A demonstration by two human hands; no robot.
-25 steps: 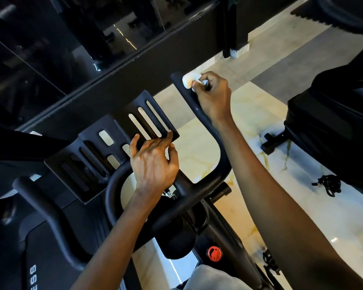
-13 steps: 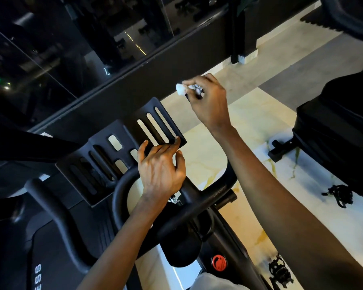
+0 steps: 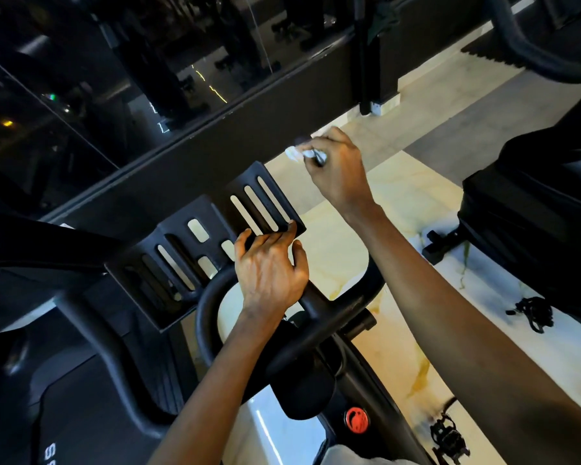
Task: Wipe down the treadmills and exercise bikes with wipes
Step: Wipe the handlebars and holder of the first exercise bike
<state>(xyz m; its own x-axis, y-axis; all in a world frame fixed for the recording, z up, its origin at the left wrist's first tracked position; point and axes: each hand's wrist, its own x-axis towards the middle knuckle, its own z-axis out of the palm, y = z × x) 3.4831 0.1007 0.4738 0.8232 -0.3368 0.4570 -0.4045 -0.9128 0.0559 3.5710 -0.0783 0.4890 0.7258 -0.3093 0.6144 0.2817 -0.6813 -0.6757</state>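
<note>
The small white crumpled wipe (image 3: 293, 152) is blurred by motion and mostly buried in the pinching fingers of the right hand (image 3: 339, 172). The right horn of the black curved handlebar (image 3: 319, 313) is hidden behind that forearm, so whether wipe and bar touch cannot be told. The left hand (image 3: 269, 273) covers the near corner of the black slotted plastic tray (image 3: 182, 256). White lettering (image 3: 50, 456) on the dark treadmill deck (image 3: 81, 414) is cut by the bottom edge.

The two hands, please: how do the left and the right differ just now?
The left hand rests straight-fingered on the slotted black tray; the right hand pinches a crumpled white wipe. The left hand holds nothing and sits nearer; the right hand reaches further forward. Both are bare.
</note>
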